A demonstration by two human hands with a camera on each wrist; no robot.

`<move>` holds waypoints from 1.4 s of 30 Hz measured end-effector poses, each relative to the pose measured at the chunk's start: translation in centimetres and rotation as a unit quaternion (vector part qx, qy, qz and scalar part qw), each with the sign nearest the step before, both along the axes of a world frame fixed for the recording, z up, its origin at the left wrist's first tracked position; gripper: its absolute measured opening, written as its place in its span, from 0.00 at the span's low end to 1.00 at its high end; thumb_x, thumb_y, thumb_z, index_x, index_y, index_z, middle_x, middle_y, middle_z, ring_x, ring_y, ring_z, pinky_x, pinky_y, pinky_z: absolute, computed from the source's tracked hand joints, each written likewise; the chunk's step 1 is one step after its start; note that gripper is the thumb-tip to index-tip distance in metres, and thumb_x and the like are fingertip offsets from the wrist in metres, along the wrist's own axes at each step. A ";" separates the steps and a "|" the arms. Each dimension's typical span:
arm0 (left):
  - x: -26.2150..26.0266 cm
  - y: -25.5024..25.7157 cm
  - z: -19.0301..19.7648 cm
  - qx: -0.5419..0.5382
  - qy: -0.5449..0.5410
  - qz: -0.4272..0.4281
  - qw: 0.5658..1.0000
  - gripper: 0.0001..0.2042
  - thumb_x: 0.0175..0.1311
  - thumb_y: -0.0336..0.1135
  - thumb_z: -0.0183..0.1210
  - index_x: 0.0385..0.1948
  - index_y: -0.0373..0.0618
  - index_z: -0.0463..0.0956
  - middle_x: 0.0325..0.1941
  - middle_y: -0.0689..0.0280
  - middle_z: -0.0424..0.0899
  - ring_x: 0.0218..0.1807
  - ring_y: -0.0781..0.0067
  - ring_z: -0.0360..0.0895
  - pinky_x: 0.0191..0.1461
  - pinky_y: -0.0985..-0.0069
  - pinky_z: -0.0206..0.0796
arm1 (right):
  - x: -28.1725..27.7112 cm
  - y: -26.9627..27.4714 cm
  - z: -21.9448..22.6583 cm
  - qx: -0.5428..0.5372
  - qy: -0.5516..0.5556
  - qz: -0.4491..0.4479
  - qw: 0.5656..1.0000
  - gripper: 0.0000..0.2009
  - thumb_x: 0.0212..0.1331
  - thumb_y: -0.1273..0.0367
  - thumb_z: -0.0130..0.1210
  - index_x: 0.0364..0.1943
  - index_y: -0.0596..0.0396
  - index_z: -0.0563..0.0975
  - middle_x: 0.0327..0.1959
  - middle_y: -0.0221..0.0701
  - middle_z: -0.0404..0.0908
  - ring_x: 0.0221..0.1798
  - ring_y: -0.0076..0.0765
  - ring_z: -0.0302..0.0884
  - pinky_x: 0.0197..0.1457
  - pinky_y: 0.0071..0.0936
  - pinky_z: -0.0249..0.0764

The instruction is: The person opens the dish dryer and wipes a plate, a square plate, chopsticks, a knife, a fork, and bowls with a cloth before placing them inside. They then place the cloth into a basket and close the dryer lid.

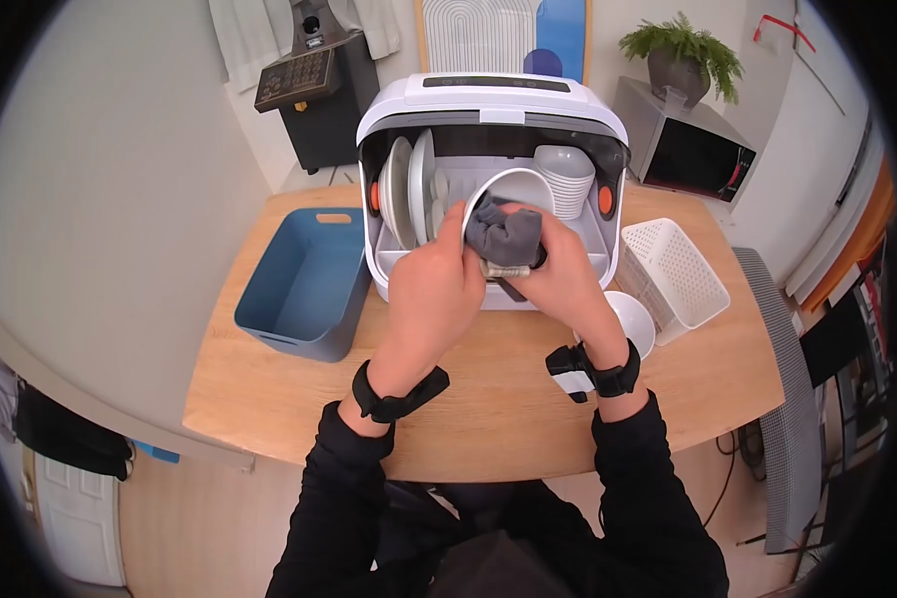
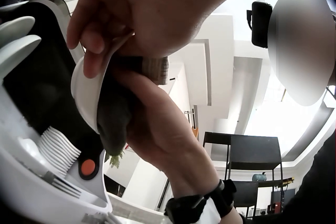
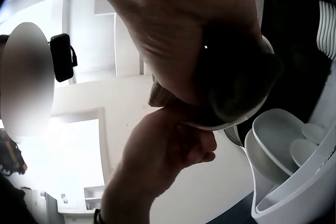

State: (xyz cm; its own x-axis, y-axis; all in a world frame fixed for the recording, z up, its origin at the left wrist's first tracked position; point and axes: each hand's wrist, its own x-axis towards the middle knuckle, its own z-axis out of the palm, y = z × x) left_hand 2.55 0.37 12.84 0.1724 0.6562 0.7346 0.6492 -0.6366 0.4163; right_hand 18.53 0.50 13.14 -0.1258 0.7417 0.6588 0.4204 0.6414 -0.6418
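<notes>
A white bowl (image 1: pixel 521 183) is tilted in front of the open dish cabinet (image 1: pixel 493 98). My left hand (image 1: pixel 430 297) grips its rim, with fingers curled over the edge, as the left wrist view shows. In my right hand (image 1: pixel 560 277) is a grey cloth (image 1: pixel 505 237), bunched up and pressed into the bowl; a pale striped tag or edge sticks out below it. Behind the hands, plates (image 1: pixel 399 194) stand upright at the left of the cabinet. Stacked white bowls (image 1: pixel 566 187) sit at its right.
An empty blue bin (image 1: pixel 304 284) stands left of the cabinet. To the right are a white perforated basket (image 1: pixel 680 274) and another white bowl (image 1: pixel 636 324), partly behind the right wrist. A microwave (image 1: pixel 703 159) with a potted fern (image 1: pixel 683 62) on top is at the back right.
</notes>
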 end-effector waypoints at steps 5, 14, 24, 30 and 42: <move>0.3 0.5 -0.8 -0.030 0.030 0.005 0.999 0.20 0.61 0.29 0.53 0.55 0.31 0.69 0.17 0.52 0.77 0.21 0.50 0.77 0.26 0.60 0.67 | 2.2 -0.8 1.3 -0.096 -0.168 -0.049 0.980 0.19 0.41 0.67 0.66 0.41 0.58 0.78 0.37 0.44 0.81 0.42 0.55 0.78 0.45 0.38 0.74; 1.7 5.6 -0.6 -0.251 -0.162 -0.084 0.951 0.17 0.64 0.31 0.49 0.54 0.37 0.65 0.17 0.60 0.78 0.18 0.69 0.76 0.24 0.69 0.68 | 9.6 -2.2 3.4 -0.099 -0.112 -0.302 0.942 0.22 0.42 0.70 0.64 0.48 0.55 0.78 0.41 0.41 0.82 0.44 0.50 0.80 0.47 0.35 0.74; 4.3 15.7 0.0 -0.434 -0.030 -0.106 0.894 0.18 0.64 0.37 0.51 0.54 0.42 0.73 0.20 0.68 0.74 0.19 0.78 0.69 0.23 0.73 0.66 | 11.0 1.1 -0.6 -0.050 -0.223 -0.313 0.922 0.21 0.41 0.76 0.60 0.46 0.46 0.80 0.41 0.34 0.81 0.46 0.48 0.79 0.50 0.43 0.70; 4.6 19.0 -1.1 -0.486 0.120 -0.102 0.860 0.18 0.67 0.43 0.51 0.57 0.54 0.73 0.21 0.74 0.70 0.23 0.82 0.67 0.26 0.76 0.64 | 11.5 1.3 -0.9 -0.074 -0.207 -0.306 0.926 0.21 0.42 0.76 0.60 0.46 0.45 0.81 0.42 0.34 0.82 0.48 0.47 0.78 0.54 0.43 0.67; 5.5 23.3 -5.4 -0.197 0.322 -0.111 0.919 0.20 0.61 0.42 0.58 0.54 0.49 0.71 0.40 0.56 0.83 0.40 0.55 0.80 0.44 0.64 0.71 | 12.3 0.8 0.0 -0.085 -0.167 -0.306 0.933 0.19 0.44 0.74 0.61 0.45 0.46 0.81 0.42 0.34 0.82 0.47 0.46 0.79 0.51 0.42 0.70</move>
